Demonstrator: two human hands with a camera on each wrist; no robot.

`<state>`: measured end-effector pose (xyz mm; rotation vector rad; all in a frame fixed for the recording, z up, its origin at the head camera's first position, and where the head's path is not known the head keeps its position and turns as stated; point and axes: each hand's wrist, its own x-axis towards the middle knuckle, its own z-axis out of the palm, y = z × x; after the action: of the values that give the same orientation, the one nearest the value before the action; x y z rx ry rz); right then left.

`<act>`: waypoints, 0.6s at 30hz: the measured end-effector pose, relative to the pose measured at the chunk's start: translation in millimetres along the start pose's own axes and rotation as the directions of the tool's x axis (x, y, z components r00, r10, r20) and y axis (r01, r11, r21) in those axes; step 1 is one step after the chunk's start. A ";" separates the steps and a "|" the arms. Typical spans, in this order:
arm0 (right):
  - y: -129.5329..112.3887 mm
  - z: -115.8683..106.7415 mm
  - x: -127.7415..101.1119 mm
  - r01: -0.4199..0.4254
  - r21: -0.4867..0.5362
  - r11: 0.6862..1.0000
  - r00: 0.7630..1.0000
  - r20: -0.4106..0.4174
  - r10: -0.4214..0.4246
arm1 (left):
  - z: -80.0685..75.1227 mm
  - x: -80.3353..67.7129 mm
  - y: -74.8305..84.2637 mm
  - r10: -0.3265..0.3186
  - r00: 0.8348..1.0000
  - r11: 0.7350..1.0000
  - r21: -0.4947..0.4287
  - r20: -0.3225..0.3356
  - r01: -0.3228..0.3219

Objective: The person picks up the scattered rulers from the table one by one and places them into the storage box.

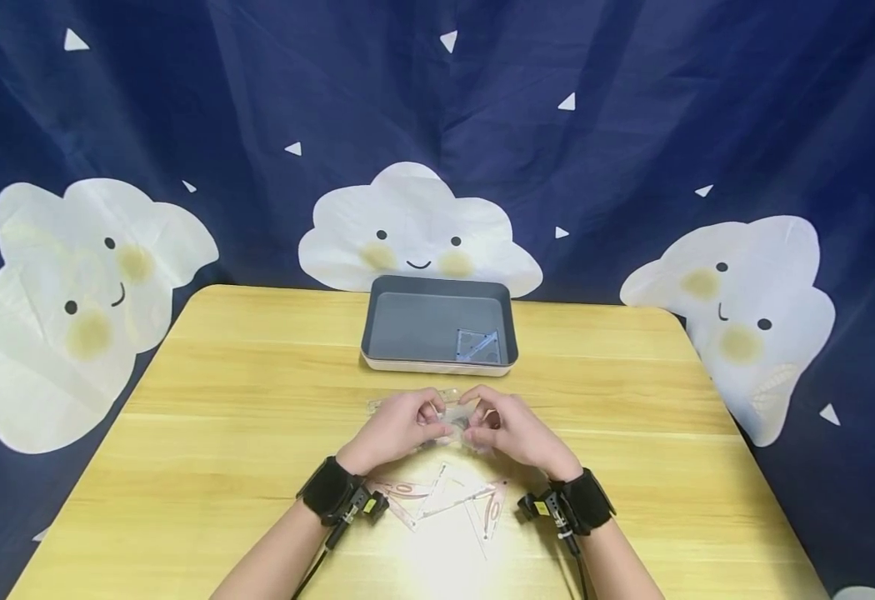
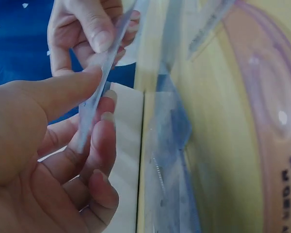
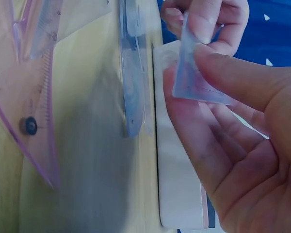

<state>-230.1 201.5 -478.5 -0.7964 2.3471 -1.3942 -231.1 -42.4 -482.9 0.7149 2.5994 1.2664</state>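
I have both hands at the centre of the head view, just below the tray [image 1: 439, 363]. The left hand [image 1: 396, 427] and right hand [image 1: 511, 430] share one small clear plastic piece [image 1: 454, 419], held off the bench [image 1: 205, 400] between them. In the left wrist view the left grip is narrow: the thumb [image 2: 63, 92] lies on one face of the piece [image 2: 94, 99] and the fingertips [image 2: 104, 131] on the other. The right wrist view shows the same on my other side, the right thumb [image 3: 237, 80] pinching the piece [image 3: 196, 80] against the fingers [image 3: 184, 116]. So both grips are closed on it, edge to edge.

Below the wrists, at lower centre of the head view, lie the pink rulers [image 1: 448, 500], a loose overlapping pile of set squares and a protractor, flat on the bench. A clear straight ruler [image 1: 415, 402] lies behind the hands, partly hidden by them. In the tray's lower right corner sits a blue square [image 1: 478, 346], flat on the floor of it.

My reading: the piece is up and being turned or checked in the fingers. Whether it is one layer or two, I cannot tell. The next move, as I judge it, calls for one hand to let go so the other can carry the piece, which is thin and slippery, so the pinch should stay firm.
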 end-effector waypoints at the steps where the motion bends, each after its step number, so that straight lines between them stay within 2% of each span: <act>1: -0.1 0.4 0.1 0.001 -0.003 1.000 1.000 -0.012 -0.001 | -1.1 0.0 0.1 0.004 1.000 1.000 -0.012 -0.010 -0.004; 11: -2.9 5.7 6.6 0.050 -0.071 0.996 0.987 -0.150 -0.060 | -9.7 5.2 0.6 -0.018 0.990 0.991 -0.137 -0.137 -0.001; 15: -4.8 6.4 11.9 0.078 -0.137 0.987 0.970 -0.216 -0.107 | -14.2 11.1 0.7 -0.021 0.987 0.987 -0.158 -0.161 -0.005; 18: -6.7 7.4 16.2 0.095 -0.215 0.972 0.962 -0.230 -0.145 | -18.2 13.7 -1.3 -0.032 0.985 0.986 -0.164 -0.169 0.004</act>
<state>-237.3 184.1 -475.8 -0.8796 2.7061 -1.3865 -249.8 -49.2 -471.6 0.5759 2.5842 1.5779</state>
